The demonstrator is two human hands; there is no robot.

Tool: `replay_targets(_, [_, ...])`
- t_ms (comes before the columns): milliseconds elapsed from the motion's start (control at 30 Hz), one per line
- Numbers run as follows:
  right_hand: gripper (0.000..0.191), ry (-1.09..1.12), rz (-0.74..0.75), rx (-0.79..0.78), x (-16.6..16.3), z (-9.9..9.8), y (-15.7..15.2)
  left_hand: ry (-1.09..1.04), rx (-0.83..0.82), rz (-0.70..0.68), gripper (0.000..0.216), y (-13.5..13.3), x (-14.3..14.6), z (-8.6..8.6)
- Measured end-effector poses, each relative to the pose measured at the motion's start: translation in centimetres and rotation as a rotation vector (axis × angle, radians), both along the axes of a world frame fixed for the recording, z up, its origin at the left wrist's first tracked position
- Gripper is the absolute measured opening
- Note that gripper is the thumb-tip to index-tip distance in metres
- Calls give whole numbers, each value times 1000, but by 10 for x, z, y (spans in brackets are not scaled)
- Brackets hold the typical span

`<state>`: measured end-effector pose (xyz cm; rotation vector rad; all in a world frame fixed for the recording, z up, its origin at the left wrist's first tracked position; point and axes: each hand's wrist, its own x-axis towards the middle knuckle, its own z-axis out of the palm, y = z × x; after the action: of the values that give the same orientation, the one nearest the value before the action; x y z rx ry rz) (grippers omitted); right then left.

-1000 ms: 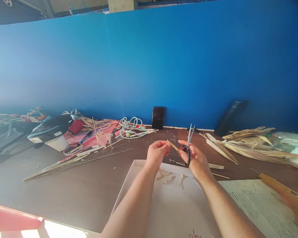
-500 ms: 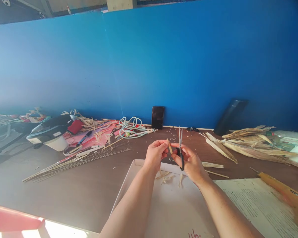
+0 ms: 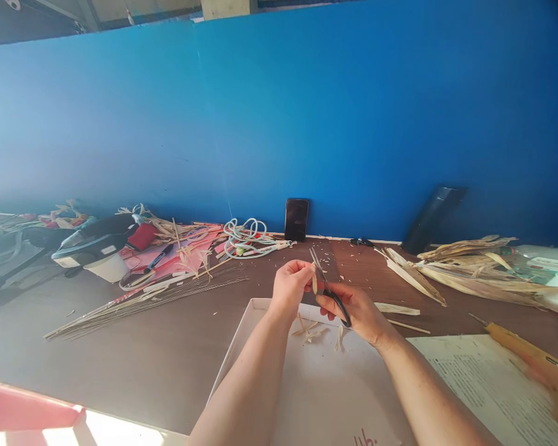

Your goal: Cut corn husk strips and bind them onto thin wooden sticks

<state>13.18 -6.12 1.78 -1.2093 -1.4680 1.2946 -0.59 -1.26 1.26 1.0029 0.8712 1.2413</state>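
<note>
Between the thumb and fingers of my left hand [image 3: 292, 286] is a small pale strip of dried husk [image 3: 315, 284], hanging downward. My right hand [image 3: 353, 310] is closed on black-handled scissors [image 3: 337, 300]. Their blades slant up and left, right beside the strip near my left fingertips; whether they touch it I cannot tell. Both hands are above the far rim of a shallow white box lid [image 3: 325, 390]. Inside it lie a few curled husk scraps [image 3: 310, 334].
Dried corn husks [image 3: 474, 282] lie at the right, with a wooden-handled awl [image 3: 516, 347] and a printed sheet [image 3: 469, 378] nearer. A phone [image 3: 296, 219] leans against the blue partition [image 3: 307, 111]. Thin wires [image 3: 167, 303], a pale cord [image 3: 246, 238] and pink paper [image 3: 193, 254] are at the left.
My right hand has turned the scissors from upright to slanting left, bringing the blades to the strip. The strip now hangs more upright in my left hand, which has barely moved.
</note>
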Motion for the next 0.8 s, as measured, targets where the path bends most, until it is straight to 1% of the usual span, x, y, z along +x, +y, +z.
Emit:
replay_targets(167, [42, -22, 5, -10, 3, 2, -1, 62, -19, -8, 27, 3, -2, -2])
replay_targets(300, [44, -66, 6, -6, 6, -2, 2, 65, -24, -43, 31, 5, -5, -3])
replay_targets(533, [47, -129, 22, 5, 9, -5, 6, 68, -3, -115, 29, 7, -9, -4])
replay_targets(800, [44, -138, 27, 15, 10, -8, 6, 45, -11, -133, 28, 6, -9, -3])
